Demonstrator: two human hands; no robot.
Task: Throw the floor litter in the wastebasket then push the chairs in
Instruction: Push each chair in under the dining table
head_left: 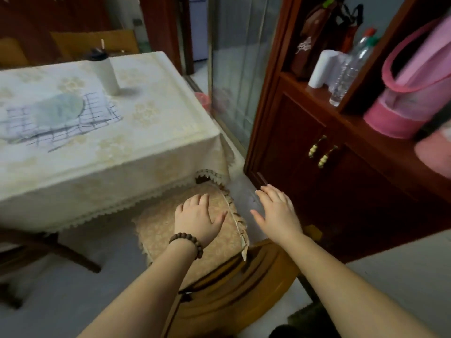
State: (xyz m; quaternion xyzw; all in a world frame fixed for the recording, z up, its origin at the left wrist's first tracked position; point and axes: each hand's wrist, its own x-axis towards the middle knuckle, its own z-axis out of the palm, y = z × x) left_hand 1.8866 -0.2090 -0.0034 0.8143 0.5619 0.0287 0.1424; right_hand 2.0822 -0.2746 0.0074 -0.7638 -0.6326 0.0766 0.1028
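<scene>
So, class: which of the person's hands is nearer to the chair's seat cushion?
Left. The left hand lies over the seat cushion, fingers straight. The right hand hangs open off the cushion's right edge, over the floor in front of the wooden cabinet.

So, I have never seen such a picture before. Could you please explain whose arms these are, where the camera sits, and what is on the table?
The camera is worn on a person's head and looks down, so both arms are that person's own. The left hand, with a bead bracelet, is open above the cushioned chair; the right hand is open beside it. Neither holds anything. On the table stand a white bottle and a checked cloth. A wooden cabinet stands at the right.
</scene>
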